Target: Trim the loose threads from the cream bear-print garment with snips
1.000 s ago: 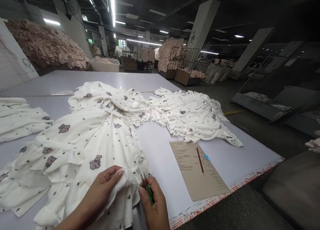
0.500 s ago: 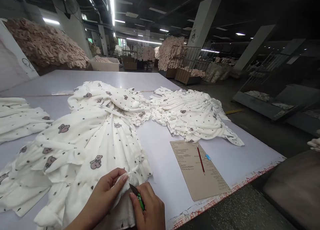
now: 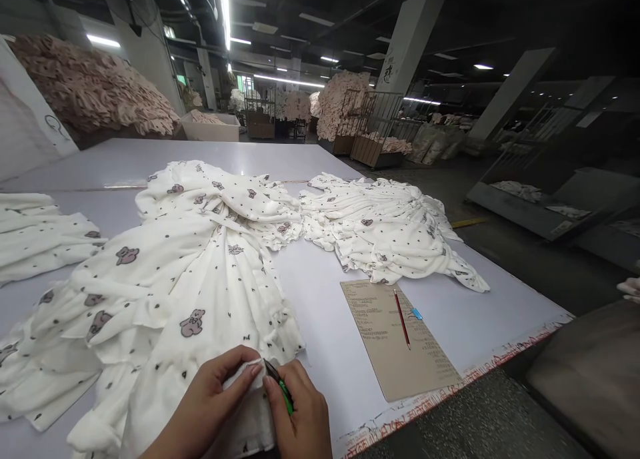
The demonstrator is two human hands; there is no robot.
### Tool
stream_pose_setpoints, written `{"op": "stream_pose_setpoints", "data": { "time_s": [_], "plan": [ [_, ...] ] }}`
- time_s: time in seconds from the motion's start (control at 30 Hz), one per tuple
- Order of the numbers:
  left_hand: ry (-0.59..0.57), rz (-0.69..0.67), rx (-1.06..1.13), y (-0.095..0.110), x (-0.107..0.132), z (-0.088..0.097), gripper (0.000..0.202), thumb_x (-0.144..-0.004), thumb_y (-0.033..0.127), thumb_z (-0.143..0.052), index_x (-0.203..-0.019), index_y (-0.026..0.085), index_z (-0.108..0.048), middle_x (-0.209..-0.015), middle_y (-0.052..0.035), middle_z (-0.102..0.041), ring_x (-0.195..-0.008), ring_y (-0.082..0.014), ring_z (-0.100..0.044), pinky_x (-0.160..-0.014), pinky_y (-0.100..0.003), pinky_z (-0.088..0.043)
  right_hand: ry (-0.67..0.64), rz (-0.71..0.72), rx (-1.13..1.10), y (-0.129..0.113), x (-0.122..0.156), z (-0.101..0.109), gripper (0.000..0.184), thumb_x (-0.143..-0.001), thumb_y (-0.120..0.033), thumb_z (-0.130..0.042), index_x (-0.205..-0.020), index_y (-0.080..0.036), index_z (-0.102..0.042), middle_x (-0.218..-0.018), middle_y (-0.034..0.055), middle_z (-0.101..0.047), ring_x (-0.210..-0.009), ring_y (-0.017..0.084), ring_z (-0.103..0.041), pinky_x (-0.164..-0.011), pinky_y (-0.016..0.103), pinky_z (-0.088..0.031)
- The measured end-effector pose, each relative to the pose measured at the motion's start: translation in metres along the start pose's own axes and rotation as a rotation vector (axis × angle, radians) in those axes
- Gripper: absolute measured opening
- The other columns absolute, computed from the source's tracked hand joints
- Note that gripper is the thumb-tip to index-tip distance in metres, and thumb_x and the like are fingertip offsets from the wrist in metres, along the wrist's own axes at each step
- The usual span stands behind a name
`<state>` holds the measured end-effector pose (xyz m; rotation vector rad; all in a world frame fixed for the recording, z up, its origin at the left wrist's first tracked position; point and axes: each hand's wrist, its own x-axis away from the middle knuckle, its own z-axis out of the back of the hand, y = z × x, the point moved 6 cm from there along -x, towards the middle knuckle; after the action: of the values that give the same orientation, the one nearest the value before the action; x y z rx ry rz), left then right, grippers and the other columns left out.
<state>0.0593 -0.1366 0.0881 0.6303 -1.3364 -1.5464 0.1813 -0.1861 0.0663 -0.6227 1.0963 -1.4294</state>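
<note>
ok so the left hand [image 3: 220, 396] has a bunched edge of white cloth [image 3: 193, 292] pinched between thumb and fingers, pretty snug. That cloth is printed with little bears and dark specks, and it's spread over the near left part of the table [image 3: 320, 292], with the pinched edge lifted up at the bottom middle, right in front of the person. The right hand [image 3: 303, 409] is wrapped around a small cutter [image 3: 285, 396], green handle with a dark blade, thumb pressed along its side. The blade points up and left, right by the pinched edge and the left fingertips, but can't tell if it's actually touching the cloth. The two hands are super close together

Right of the hands there's a brown sheet [image 3: 383, 339] with printed lines lying flat, a red and black pencil [image 3: 402, 319] on top of it and a blue clip-looking thing [image 3: 417, 314] just beside the pencil. Another heap of bear-print cloth [image 3: 375, 226] sits past the sheet, and more white cloth [image 3: 40, 236] is at the far left. Way behind the table: a big pink pile [image 3: 90, 89] and a wire cart [image 3: 377, 129]
</note>
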Motion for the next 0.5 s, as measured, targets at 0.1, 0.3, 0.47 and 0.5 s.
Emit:
{"op": "stream_pose_setpoints", "data": {
  "time_s": [0.1,0.3,0.47,0.5],
  "plan": [
    [0.001,0.019,0.007,-0.002,-0.001,0.001,0.028,-0.084,0.046,-0.053,-0.079,0.021,-0.065,-0.076,0.0023,-0.065,-0.079,-0.0161,-0.058,-0.074,-0.018,-0.044,-0.029,-0.091,-0.184,0.009,-0.001,-0.001,0.032,-0.091,-0.040,-0.044,-0.073,-0.018,-0.058,-0.069,0.0015,-0.054,-0.067,0.017,-0.055,-0.060,0.023,-0.039],
    [0.031,0.053,-0.007,-0.006,0.002,0.006,0.028,-0.083,0.047,-0.054,-0.085,0.022,-0.065,-0.076,0.0017,-0.065,-0.072,-0.0160,-0.056,-0.061,-0.019,-0.043,-0.153,-0.295,-0.515,0.019,0.000,-0.004,0.044,-0.084,-0.056,-0.050,-0.066,-0.017,-0.053,-0.057,-0.0040,-0.040,-0.055,0.011,-0.036,-0.051,0.021,-0.031],
    [0.058,-0.112,0.005,0.002,0.010,0.007,0.016,-0.085,0.036,-0.051,-0.082,0.024,-0.062,-0.078,0.0022,-0.064,-0.079,-0.0165,-0.058,-0.073,-0.020,-0.044,-0.239,-0.410,-0.693,0.016,0.000,0.000,0.047,-0.080,-0.063,-0.054,-0.066,-0.019,-0.046,-0.051,-0.0093,-0.027,-0.044,0.006,-0.019,-0.042,0.021,-0.015],
    [0.052,-0.194,-0.011,0.006,0.012,0.007,0.015,-0.087,0.031,-0.049,-0.081,0.024,-0.060,-0.080,0.0021,-0.062,-0.080,-0.0159,-0.058,-0.075,-0.019,-0.043,-0.256,-0.410,-0.695,0.014,0.000,0.002,0.046,-0.081,-0.063,-0.052,-0.067,-0.019,-0.045,-0.050,-0.0099,-0.025,-0.043,0.006,-0.017,-0.041,0.021,-0.013]
  ]
}}
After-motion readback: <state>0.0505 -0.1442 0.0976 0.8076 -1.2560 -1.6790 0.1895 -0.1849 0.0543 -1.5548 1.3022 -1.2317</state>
